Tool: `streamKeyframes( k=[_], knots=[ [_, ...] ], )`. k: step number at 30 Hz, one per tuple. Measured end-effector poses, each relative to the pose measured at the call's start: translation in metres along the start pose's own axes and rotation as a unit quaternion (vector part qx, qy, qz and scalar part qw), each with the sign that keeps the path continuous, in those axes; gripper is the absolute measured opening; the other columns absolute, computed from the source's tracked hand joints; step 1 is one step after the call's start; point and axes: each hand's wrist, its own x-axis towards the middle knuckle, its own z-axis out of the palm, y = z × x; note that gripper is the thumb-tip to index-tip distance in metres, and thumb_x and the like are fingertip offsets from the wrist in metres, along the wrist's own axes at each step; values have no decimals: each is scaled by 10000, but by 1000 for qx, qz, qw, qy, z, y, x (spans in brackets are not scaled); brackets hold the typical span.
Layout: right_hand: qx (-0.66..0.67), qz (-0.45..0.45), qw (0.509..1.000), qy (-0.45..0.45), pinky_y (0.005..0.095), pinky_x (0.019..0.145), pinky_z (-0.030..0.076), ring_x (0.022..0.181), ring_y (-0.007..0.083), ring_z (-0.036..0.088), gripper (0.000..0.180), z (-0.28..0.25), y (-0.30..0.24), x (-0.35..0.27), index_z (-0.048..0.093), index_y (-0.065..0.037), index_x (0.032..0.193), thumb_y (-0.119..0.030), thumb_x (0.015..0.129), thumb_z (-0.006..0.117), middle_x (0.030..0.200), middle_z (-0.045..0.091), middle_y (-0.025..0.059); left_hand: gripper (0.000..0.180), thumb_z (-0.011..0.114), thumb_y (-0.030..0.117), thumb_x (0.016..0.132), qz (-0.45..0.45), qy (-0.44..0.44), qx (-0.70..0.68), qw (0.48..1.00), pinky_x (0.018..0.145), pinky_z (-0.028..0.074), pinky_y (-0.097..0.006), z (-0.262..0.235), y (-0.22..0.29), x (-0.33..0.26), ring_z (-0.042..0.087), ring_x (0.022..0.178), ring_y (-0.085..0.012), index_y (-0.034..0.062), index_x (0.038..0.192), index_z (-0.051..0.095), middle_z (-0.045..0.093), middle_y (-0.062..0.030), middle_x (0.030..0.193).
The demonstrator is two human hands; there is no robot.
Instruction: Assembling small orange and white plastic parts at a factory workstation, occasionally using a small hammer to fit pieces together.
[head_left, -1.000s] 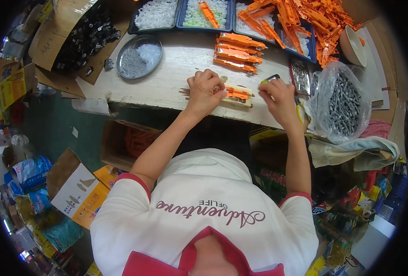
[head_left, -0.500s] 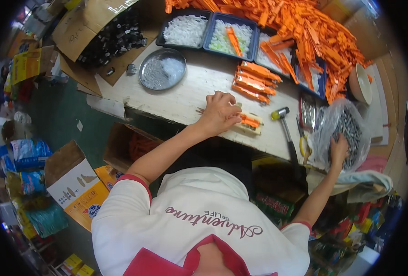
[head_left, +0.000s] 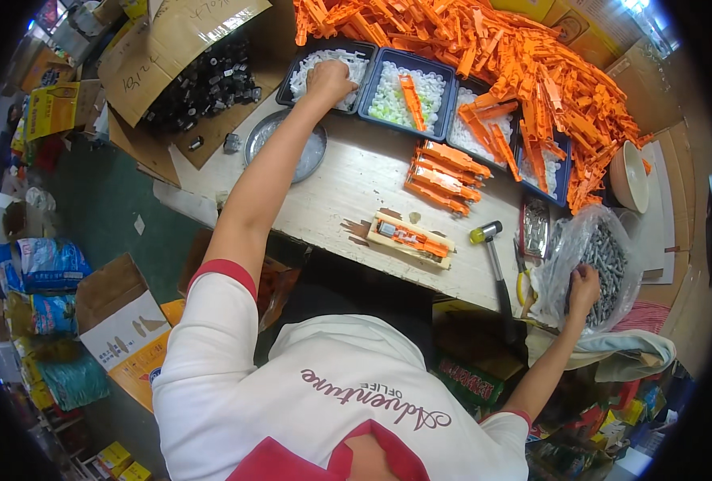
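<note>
White plastic bits fill the tray (head_left: 316,68) where the left hand (head_left: 329,78) now digs, fingers curled into them, having left the orange piece on the wooden jig (head_left: 408,239) it pressed 0.5 s ago; the right hand (head_left: 584,284) stays in the clear bag of screws (head_left: 604,256), closed on some. Both hands look to be fetching fresh parts. Around them on the worn pale counter (head_left: 348,180) lie a hammer (head_left: 492,256), 2 more trays and an orange heap (head_left: 532,56), with boxes crowding the floor.

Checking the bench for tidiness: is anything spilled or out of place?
Yes. The orange plastic parts are heaped loosely and spill over into the blue trays of white pieces; one orange part lies in the middle tray.
</note>
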Motion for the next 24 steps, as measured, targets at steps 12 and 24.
streamKeyframes(
  k=[12, 24],
  knots=[
    [-60, -34, 995, 77, 399, 719, 435, 811, 329, 592, 215, 6, 6, 1, 604, -37, 926, -175, 766, 565, 860, 620, 157, 167, 656, 33, 721, -72, -20, -427, 901, 544, 426, -226, -36, -22, -28, 549, 629, -108, 1, 885, 661, 632, -49, 769],
    [72, 38, 991, 106, 409, 695, 441, 803, 296, 599, 220, 1, 22, -10, 600, -55, 924, -187, 761, 535, 867, 630, 128, 163, 635, 4, 731, 2, 47, -381, 923, 588, 431, -204, -74, -55, -150, 541, 680, -70, -11, 893, 642, 592, -4, 774]
  ],
)
